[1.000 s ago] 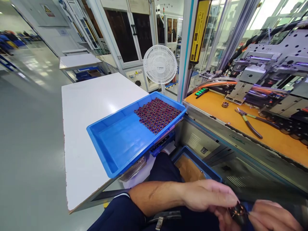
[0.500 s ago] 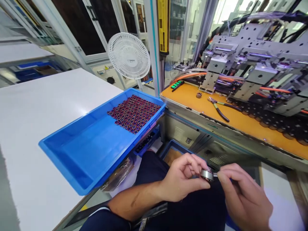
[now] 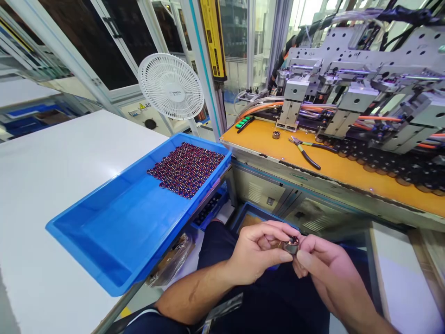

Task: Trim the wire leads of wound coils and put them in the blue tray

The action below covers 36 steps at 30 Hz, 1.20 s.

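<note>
Over the lap, my left hand [image 3: 259, 253] pinches a small round metal part [image 3: 291, 246] between thumb and fingers. Copper-coloured bits show at the part's top. My right hand [image 3: 323, 260] is closed at the part's right side, its thumb and fingertips against it. Whether those fingertips also hold something thin is hidden. Left of the hands, a long blue tray [image 3: 114, 222] holds a dense block of small dark red and blue parts [image 3: 189, 169] at its far end.
The tray rests on a white table [image 3: 69, 157]. A white fan [image 3: 171, 86] stands behind it. On the orange bench [image 3: 257, 139] are pliers [image 3: 306, 153], a small round part [image 3: 276, 134] and rows of dark parts [image 3: 389, 162], before a machine [image 3: 358, 97].
My right hand has moved left and now meets the metal part. The part is turned, with its top showing more. The view has shifted slightly to the right.
</note>
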Motion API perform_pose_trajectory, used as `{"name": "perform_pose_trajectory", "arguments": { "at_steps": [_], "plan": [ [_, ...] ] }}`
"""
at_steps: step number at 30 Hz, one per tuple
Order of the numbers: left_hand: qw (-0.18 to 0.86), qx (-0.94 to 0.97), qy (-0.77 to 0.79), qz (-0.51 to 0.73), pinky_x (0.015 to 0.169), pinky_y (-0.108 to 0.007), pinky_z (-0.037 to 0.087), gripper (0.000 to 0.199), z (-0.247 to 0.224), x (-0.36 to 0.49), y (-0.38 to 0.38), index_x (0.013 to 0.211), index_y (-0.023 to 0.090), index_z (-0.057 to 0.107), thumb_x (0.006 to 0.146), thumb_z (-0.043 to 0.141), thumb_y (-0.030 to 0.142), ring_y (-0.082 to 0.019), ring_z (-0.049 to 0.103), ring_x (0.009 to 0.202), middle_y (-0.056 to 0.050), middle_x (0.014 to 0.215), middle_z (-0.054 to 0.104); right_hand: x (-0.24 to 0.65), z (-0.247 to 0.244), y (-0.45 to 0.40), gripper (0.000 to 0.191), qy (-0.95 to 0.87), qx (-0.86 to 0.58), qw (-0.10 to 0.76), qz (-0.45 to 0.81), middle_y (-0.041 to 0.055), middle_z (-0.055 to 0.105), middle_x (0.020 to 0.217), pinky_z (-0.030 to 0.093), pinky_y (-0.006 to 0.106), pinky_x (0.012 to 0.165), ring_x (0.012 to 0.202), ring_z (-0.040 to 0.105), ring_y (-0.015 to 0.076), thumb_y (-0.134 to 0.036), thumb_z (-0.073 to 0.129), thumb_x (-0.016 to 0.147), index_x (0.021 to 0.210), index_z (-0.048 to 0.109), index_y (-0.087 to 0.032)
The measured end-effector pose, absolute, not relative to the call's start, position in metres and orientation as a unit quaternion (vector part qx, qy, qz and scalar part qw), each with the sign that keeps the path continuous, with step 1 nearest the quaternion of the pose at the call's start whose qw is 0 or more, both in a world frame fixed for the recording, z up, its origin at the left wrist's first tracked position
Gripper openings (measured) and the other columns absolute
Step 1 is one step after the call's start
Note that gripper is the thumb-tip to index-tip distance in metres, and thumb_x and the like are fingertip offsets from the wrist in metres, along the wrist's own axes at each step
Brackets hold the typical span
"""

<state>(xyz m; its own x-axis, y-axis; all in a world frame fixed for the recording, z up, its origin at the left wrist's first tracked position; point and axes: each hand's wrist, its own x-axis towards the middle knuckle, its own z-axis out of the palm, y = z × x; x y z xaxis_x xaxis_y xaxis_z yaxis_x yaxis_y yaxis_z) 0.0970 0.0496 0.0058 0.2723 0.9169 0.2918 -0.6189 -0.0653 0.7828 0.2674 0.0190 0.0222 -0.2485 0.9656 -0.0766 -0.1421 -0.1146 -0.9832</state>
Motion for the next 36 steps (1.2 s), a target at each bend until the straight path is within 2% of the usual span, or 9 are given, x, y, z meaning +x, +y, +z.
{"name": "perform_pose_trajectory", "arguments": {
  "at_steps": [7,10,12,17,22,25,29,34,36],
  "plan": [
    [0.673,0.441,0.161,0.571,0.102,-0.044,0.053,0.021,0.005,0.098,0.049,0.087,0.021,0.076,0.069,0.084,0.015,-0.025,0.069,0.114,-0.006,0.105,0.078,0.259,0.019,0.022,0.022,-0.5,-0.351,0.469,0.638,0.0002,0.059,0.067,0.051,0.027,0.065,0.066,0.056,0.015,-0.041,0.07,0.091,0.096,0.07,-0.02],
    [0.701,0.407,0.191,0.554,0.098,-0.046,0.055,0.018,0.0,0.099,0.054,0.085,0.019,0.077,0.075,0.081,0.033,-0.026,0.071,0.11,-0.011,0.111,0.076,0.257,0.017,0.021,0.01,-0.563,-0.359,0.536,0.516,0.0007,0.063,0.072,0.055,0.025,0.062,0.066,0.062,0.0154,-0.025,0.07,0.09,0.1,0.069,-0.023],
    [0.696,0.387,0.254,0.549,0.096,-0.045,0.056,0.028,-0.006,0.098,0.063,0.086,0.016,0.077,0.079,0.075,0.043,-0.027,0.072,0.106,-0.014,0.11,0.076,0.26,0.018,0.023,0.019,-0.636,-0.372,0.581,0.346,0.0023,0.065,0.08,0.056,0.025,0.062,0.07,0.065,0.0162,-0.016,0.069,0.087,0.104,0.067,-0.023],
    [0.501,0.457,0.453,0.578,0.086,-0.031,0.057,0.021,-0.01,0.083,0.074,0.095,0.016,0.075,0.08,0.074,0.031,-0.017,0.071,0.089,-0.009,0.098,0.077,0.274,0.025,0.036,0.017,-0.774,-0.389,0.495,-0.066,0.0046,0.069,0.078,0.059,0.028,0.06,0.065,0.068,0.0189,-0.018,0.065,0.087,0.103,0.063,-0.02],
    [0.261,0.706,0.366,0.548,0.074,-0.028,0.059,0.036,0.018,0.077,0.044,0.11,0.019,0.071,0.076,0.079,0.027,-0.017,0.071,0.081,-0.008,0.095,0.077,0.28,0.026,0.045,0.015,-0.808,-0.335,0.449,-0.185,0.0048,0.069,0.073,0.062,0.029,0.06,0.061,0.069,0.0192,-0.015,0.066,0.089,0.103,0.062,-0.018],
    [0.262,0.734,0.33,0.532,0.078,-0.029,0.06,0.051,0.029,0.086,0.038,0.115,0.016,0.067,0.071,0.084,0.034,-0.02,0.074,0.084,-0.011,0.098,0.077,0.279,0.02,0.045,0.012,-0.823,-0.299,0.433,-0.212,0.0083,0.07,0.076,0.063,0.034,0.06,0.065,0.07,0.022,-0.018,0.063,0.093,0.105,0.062,-0.015],
    [0.322,0.72,0.336,0.515,0.078,-0.026,0.06,0.033,0.029,0.094,0.046,0.104,0.014,0.071,0.075,0.08,0.028,-0.018,0.074,0.082,-0.011,0.095,0.078,0.274,0.013,0.039,0.014,-0.817,-0.308,0.451,-0.183,0.0079,0.069,0.078,0.062,0.033,0.061,0.067,0.069,0.0211,-0.018,0.064,0.092,0.106,0.061,-0.015],
    [0.311,0.738,0.314,0.511,0.081,-0.03,0.059,0.029,0.027,0.089,0.052,0.105,0.014,0.072,0.078,0.077,0.025,-0.019,0.073,0.086,-0.011,0.096,0.078,0.273,0.02,0.031,0.028,-0.774,-0.346,0.513,0.137,0.0061,0.061,0.085,0.055,0.033,0.064,0.076,0.061,0.0199,-0.014,0.065,0.087,0.114,0.058,-0.017],
    [0.317,0.745,0.302,0.503,0.082,-0.031,0.06,0.029,0.027,0.088,0.051,0.106,0.015,0.072,0.079,0.076,0.024,-0.019,0.073,0.089,-0.012,0.098,0.078,0.273,0.025,0.031,0.022,-0.761,-0.336,0.512,0.215,0.0046,0.059,0.083,0.052,0.031,0.063,0.074,0.058,0.0185,-0.013,0.064,0.089,0.11,0.06,-0.018]
  ]
}}
